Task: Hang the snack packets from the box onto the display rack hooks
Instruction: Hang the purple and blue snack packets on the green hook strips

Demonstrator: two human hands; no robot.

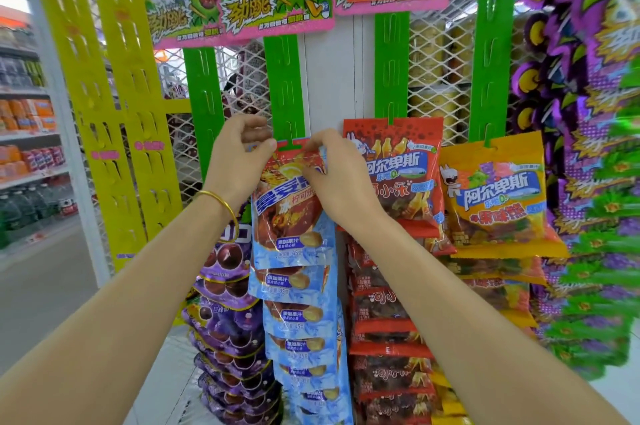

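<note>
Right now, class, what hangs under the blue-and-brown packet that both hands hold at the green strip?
Under the packet a column of matching blue packets hangs, overlapping, each showing only its lower part. Their tops and hooks are covered by the packet above.

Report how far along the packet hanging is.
Done: purple packets, blue packets, red packets and orange packets hang low on the green strips. In hand: left hand and right hand pinch a blue-red packet at a hook. Remaining: upper hooks are bare; the box is out of view.
</note>
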